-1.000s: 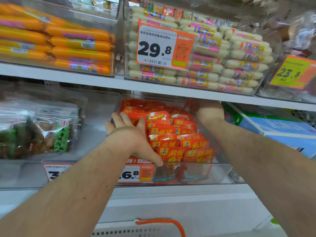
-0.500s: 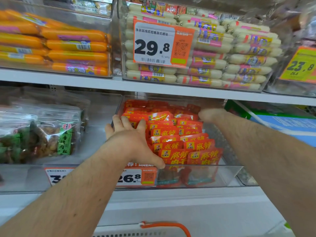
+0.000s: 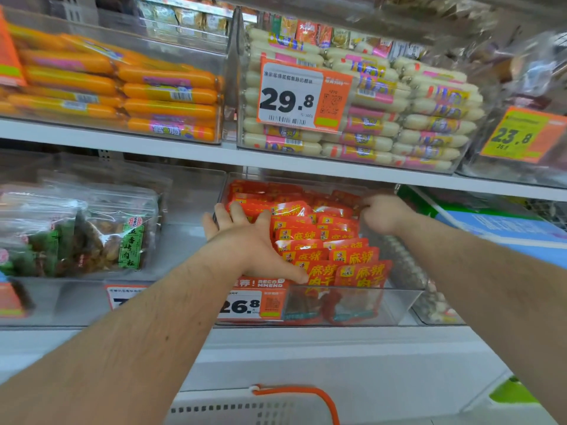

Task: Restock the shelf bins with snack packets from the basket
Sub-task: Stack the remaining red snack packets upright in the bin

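A clear plastic shelf bin (image 3: pixel 399 305) on the lower shelf is packed with rows of red and orange snack packets (image 3: pixel 346 259). My left hand (image 3: pixel 245 237) lies flat with straight fingers on the left rows of packets, thumb stretched toward the front row. My right hand (image 3: pixel 383 214) is at the back right of the bin, fingers curled down among the packets; what they hold is hidden. The white basket (image 3: pixel 233 409) with an orange handle shows at the bottom edge.
Left of the bin stand clear bags of brown snacks (image 3: pixel 101 237). The shelf above (image 3: pixel 184 153) holds orange sausages (image 3: pixel 165 96) and white sausages (image 3: pixel 429 124) in clear bins. A blue and green box (image 3: pixel 503 231) sits to the right. Price tags hang on the bin fronts.
My right hand has drawn back out from under the upper shelf toward the bin's right side. The left hand stays pressed on the packets. The view has shifted slightly.
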Action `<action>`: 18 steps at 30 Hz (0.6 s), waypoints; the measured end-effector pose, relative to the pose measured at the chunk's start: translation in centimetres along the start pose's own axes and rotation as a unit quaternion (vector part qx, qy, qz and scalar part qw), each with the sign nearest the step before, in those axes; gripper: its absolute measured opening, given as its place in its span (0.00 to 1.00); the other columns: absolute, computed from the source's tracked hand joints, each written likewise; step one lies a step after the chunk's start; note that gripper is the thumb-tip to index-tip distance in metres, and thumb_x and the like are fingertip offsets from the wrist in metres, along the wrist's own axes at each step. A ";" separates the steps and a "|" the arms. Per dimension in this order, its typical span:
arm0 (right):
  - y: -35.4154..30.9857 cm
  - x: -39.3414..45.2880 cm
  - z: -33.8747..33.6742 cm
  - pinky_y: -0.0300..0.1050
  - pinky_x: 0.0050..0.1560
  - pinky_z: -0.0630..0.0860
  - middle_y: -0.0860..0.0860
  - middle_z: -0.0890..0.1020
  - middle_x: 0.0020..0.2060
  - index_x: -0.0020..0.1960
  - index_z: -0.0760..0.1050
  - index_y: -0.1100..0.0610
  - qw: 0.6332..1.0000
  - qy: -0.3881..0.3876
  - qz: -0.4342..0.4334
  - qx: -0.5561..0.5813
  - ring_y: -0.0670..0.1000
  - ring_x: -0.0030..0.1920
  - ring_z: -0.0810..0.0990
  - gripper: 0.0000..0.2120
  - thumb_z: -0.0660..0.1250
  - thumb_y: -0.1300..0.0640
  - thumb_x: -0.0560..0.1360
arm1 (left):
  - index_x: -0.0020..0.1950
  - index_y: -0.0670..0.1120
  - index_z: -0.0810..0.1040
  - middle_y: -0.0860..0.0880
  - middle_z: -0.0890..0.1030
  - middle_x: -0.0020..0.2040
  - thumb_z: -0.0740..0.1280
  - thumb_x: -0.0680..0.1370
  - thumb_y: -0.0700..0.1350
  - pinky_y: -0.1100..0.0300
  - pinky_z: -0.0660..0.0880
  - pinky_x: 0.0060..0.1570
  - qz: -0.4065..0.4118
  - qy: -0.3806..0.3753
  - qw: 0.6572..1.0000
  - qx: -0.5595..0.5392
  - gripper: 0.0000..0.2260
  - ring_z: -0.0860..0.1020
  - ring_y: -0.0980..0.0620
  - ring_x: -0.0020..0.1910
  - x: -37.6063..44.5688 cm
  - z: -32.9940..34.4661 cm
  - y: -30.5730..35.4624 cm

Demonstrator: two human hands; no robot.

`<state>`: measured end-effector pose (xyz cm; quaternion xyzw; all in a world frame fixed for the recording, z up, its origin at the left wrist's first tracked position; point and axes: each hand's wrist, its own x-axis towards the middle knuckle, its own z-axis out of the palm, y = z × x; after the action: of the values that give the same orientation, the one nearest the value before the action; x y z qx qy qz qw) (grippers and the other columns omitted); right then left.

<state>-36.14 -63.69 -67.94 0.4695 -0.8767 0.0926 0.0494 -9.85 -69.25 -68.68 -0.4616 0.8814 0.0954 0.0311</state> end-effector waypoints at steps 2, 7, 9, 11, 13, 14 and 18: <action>-0.5 -2.4 -0.6 0.47 0.61 0.73 0.57 0.80 0.61 0.59 0.80 0.60 0.999 0.023 -0.022 0.042 0.58 0.62 0.76 0.16 0.56 0.61 0.80 | 0.79 0.58 0.44 0.40 0.39 0.79 0.67 0.57 0.79 0.37 0.32 0.72 0.020 0.033 0.999 -0.032 0.59 0.35 0.36 0.77 -0.5 -0.1 -0.4; -4.0 -9.0 -1.5 0.48 0.42 0.72 0.51 0.78 0.34 0.33 0.71 0.54 0.974 0.161 -0.143 0.068 0.58 0.41 0.78 0.16 0.57 0.57 0.79 | 0.74 0.55 0.63 0.46 0.63 0.74 0.67 0.65 0.71 0.42 0.44 0.73 0.128 0.250 0.958 -0.056 0.41 0.56 0.43 0.74 -2.9 1.3 -0.9; -5.8 -11.8 -1.1 0.45 0.36 0.69 0.48 0.73 0.32 0.33 0.68 0.52 0.943 0.257 -0.198 0.072 0.55 0.37 0.75 0.13 0.57 0.54 0.77 | 0.65 0.52 0.74 0.48 0.74 0.62 0.67 0.64 0.64 0.45 0.62 0.63 0.179 0.337 0.920 -0.085 0.32 0.68 0.43 0.63 -4.2 2.5 -0.8; -7.9 -14.5 0.3 0.45 0.33 0.65 0.50 0.72 0.29 0.32 0.68 0.54 0.902 0.327 -0.259 0.110 0.53 0.33 0.72 0.12 0.58 0.56 0.75 | 0.55 0.49 0.79 0.48 0.77 0.51 0.67 0.63 0.57 0.47 0.72 0.50 0.229 0.401 0.880 -0.110 0.24 0.72 0.42 0.52 -5.4 4.2 -0.7; -9.7 -16.9 2.7 0.47 0.32 0.64 0.54 0.73 0.28 0.32 0.69 0.57 0.872 0.334 -0.317 0.165 0.54 0.32 0.70 0.11 0.58 0.59 0.73 | 0.47 0.46 0.78 0.47 0.76 0.46 0.65 0.64 0.54 0.48 0.73 0.43 0.262 0.401 0.869 -0.127 0.17 0.72 0.42 0.46 -6.8 6.5 -1.2; -10.4 -18.0 4.6 0.47 0.31 0.63 0.54 0.73 0.27 0.31 0.69 0.58 0.867 0.318 -0.336 0.186 0.53 0.31 0.70 0.11 0.58 0.59 0.72 | 0.44 0.45 0.76 0.46 0.75 0.44 0.64 0.64 0.53 0.49 0.72 0.41 0.272 0.381 0.873 -0.134 0.15 0.72 0.42 0.43 -7.5 7.9 -1.7; -11.6 -21.9 13.3 0.44 0.26 0.65 0.53 0.75 0.26 0.31 0.73 0.57 0.899 0.179 -0.369 0.151 0.54 0.27 0.73 0.11 0.57 0.56 0.69 | 0.44 0.44 0.77 0.44 0.77 0.42 0.60 0.65 0.53 0.47 0.76 0.40 0.242 0.189 0.944 -0.123 0.16 0.77 0.39 0.43 -9.3 15.9 -5.6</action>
<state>-14.37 -54.94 -83.37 0.7369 -0.5921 0.2812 0.1652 -0.48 -61.68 -83.72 -0.2445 0.9375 0.1189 -0.2172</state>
